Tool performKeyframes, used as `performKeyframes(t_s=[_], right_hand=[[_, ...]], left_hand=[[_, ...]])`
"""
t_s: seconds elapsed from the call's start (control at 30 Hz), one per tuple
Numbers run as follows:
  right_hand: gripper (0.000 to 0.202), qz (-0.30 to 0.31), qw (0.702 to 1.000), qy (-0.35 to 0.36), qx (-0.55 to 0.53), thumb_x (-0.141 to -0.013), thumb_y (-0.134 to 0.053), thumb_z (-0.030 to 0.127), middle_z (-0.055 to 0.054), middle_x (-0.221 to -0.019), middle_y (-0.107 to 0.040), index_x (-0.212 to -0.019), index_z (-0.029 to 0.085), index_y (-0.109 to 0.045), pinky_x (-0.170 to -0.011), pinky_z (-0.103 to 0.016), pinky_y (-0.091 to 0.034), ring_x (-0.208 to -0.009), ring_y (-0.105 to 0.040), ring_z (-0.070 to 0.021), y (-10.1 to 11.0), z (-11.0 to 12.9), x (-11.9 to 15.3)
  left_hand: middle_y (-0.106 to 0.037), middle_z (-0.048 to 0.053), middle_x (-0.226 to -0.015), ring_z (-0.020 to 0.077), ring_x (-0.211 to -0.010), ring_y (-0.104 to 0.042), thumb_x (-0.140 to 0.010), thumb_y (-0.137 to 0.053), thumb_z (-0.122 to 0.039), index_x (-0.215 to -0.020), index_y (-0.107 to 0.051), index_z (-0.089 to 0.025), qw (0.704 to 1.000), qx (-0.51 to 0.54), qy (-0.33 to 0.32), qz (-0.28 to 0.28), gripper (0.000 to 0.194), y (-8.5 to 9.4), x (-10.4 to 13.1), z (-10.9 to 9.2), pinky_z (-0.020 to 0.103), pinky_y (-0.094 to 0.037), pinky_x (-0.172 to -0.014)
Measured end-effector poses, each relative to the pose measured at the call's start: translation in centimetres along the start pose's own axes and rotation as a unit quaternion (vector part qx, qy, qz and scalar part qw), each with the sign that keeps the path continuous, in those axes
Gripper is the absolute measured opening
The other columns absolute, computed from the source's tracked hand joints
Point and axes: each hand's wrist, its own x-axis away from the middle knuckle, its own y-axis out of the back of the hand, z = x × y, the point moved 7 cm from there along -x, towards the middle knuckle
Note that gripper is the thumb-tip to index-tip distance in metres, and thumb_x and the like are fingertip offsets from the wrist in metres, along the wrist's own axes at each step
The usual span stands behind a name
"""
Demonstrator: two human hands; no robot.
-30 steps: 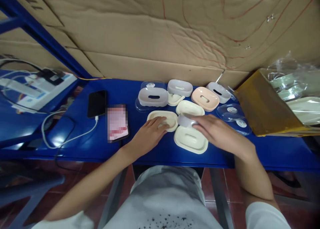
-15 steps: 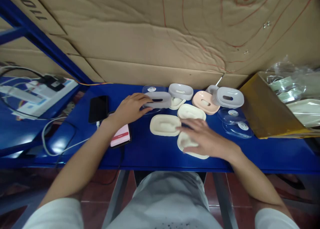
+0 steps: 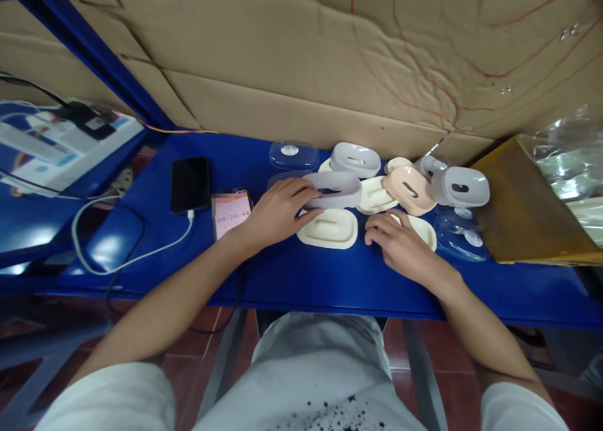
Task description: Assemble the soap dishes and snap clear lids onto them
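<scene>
My left hand (image 3: 282,210) pinches the left end of a translucent grey oval ring (image 3: 346,191), tilted above the blue table. Just below the ring lies a cream oval tray (image 3: 328,229). My right hand (image 3: 393,239) has loosely curled fingers over the left part of another cream tray (image 3: 424,232); whether it grips that tray is hidden. Between the hands and further back is a third cream tray (image 3: 375,196). A peach oval dish (image 3: 411,191) sits to its right. Two grey dishes stand behind, one in the middle (image 3: 356,161) and one at right (image 3: 460,187).
Clear lids with round stickers lie at the back (image 3: 294,156) and at right (image 3: 464,236). A cardboard box (image 3: 506,198) with plastic-wrapped items bounds the right. At left are a black phone (image 3: 190,185), a lit phone (image 3: 230,212), a white cable and a power strip (image 3: 89,151).
My left hand has moved right with the grey ring, now above the front tray. My right hand has shifted right with a cream tray beneath it, and its fingers are more curled. The view has shifted.
</scene>
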Motion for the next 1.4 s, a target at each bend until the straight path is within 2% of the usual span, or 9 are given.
performKeyframes(t_s=[0.17, 0.3, 0.43, 0.53, 0.7, 0.87, 1.03, 1.2, 1.4], right_hand=[[0.024, -0.166, 0.986, 0.010, 0.021, -0.101, -0.058, 0.008, -0.012, -0.117, -0.073, -0.120, 0.022, -0.062, -0.093, -0.045, -0.053, -0.110, -0.069, -0.0292, 0.4, 1.5, -1.2], [0.030, -0.262, 0.964, -0.021, 0.048, -0.102, -0.068, 0.020, -0.015, -0.125, -0.070, -0.131, 0.025, -0.060, -0.101, -0.049, -0.053, -0.122, -0.068, -0.0326, 1.3, 1.9, -0.9], [0.046, -0.185, 0.980, -0.023, 0.068, -0.107, -0.067, 0.028, -0.019, -0.156, -0.062, -0.152, 0.026, -0.054, -0.116, -0.055, -0.043, -0.146, -0.058, -0.0358, 0.5, 1.4, -1.6], [0.036, -0.138, 0.989, -0.016, 0.051, -0.111, -0.060, 0.027, -0.014, -0.148, -0.072, -0.147, 0.024, -0.062, -0.114, -0.050, -0.043, -0.136, -0.067, -0.0305, -0.4, 0.5, -1.9], [0.029, -0.190, 0.979, -0.058, 0.036, -0.110, -0.066, 0.035, -0.009, -0.123, -0.083, -0.135, 0.023, -0.073, -0.098, -0.042, -0.047, -0.111, -0.076, -0.0260, 0.1, 0.0, -1.4], [0.031, -0.152, 0.988, -0.023, -0.006, -0.111, -0.064, 0.034, -0.009, -0.131, -0.082, -0.140, 0.024, -0.071, -0.104, -0.042, -0.044, -0.117, -0.075, -0.0248, -0.6, 2.4, -1.5], [0.041, -0.060, 0.997, 0.032, -0.033, -0.113, -0.058, 0.032, -0.008, -0.149, -0.073, -0.154, 0.029, -0.061, -0.121, -0.050, -0.033, -0.138, -0.067, -0.0264, -1.6, 3.9, -1.7], [0.037, -0.042, 0.997, 0.064, -0.005, -0.113, -0.058, 0.029, -0.011, -0.152, -0.071, -0.149, 0.025, -0.065, -0.121, -0.050, -0.035, -0.140, -0.064, -0.0281, -0.9, 3.5, -1.4], [0.031, -0.050, 0.993, 0.102, 0.011, -0.112, -0.058, 0.023, -0.009, -0.133, -0.080, -0.140, 0.021, -0.072, -0.110, -0.045, -0.046, -0.124, -0.072, -0.0258, -1.1, 4.3, -1.4]], left_hand=[[-0.074, 0.012, -0.124, 0.0293, -0.120, -0.070, -0.109, -0.064, -0.037, -0.123, -0.072, -0.020, 0.995, 0.049, -0.078, 0.047, 0.024, -0.8, 0.4, -1.4, 0.048, -0.055, -0.110], [-0.069, 0.013, -0.135, 0.0274, -0.126, -0.068, -0.110, -0.061, -0.038, -0.126, -0.070, -0.021, 0.987, 0.089, -0.116, 0.072, 0.025, -1.2, 0.7, -2.4, 0.043, -0.055, -0.111], [-0.065, 0.016, -0.144, 0.0322, -0.131, -0.065, -0.108, -0.064, -0.043, -0.129, -0.070, -0.020, 0.989, 0.064, -0.106, 0.076, 0.031, -0.9, 0.6, -2.0, 0.050, -0.051, -0.116], [-0.061, 0.016, -0.149, 0.0370, -0.134, -0.063, -0.100, -0.076, -0.048, -0.142, -0.064, -0.022, 0.988, 0.020, -0.057, 0.139, 0.051, -0.9, 0.7, -1.2, 0.055, -0.050, -0.118], [-0.047, 0.015, -0.166, 0.0393, -0.145, -0.059, -0.095, -0.081, -0.045, -0.170, -0.034, -0.031, 0.965, 0.005, 0.044, 0.258, 0.090, -1.3, 1.7, -1.4, 0.050, -0.058, -0.109], [-0.041, 0.018, -0.170, 0.0381, -0.140, -0.064, -0.094, -0.084, -0.040, -0.176, -0.016, -0.031, 0.971, 0.058, 0.048, 0.226, 0.107, -2.1, 2.2, -2.3, 0.050, -0.060, -0.109], [-0.043, 0.021, -0.170, 0.0448, -0.157, -0.044, -0.090, -0.089, -0.036, -0.167, -0.041, -0.025, 0.980, 0.035, -0.045, 0.189, 0.091, -1.6, 1.9, -2.9, 0.062, -0.043, -0.126], [-0.053, 0.018, -0.162, 0.0411, -0.149, -0.054, -0.092, -0.087, -0.039, -0.130, -0.069, -0.021, 0.969, 0.010, -0.067, 0.237, 0.044, -1.4, 2.1, -3.2, 0.059, -0.046, -0.123], [-0.061, 0.011, -0.154, 0.0354, -0.143, -0.059, -0.099, -0.074, -0.050, -0.121, -0.074, -0.026, 0.972, 0.095, -0.038, 0.210, 0.033, -0.1, 1.6, -1.4, 0.054, -0.047, -0.123]])
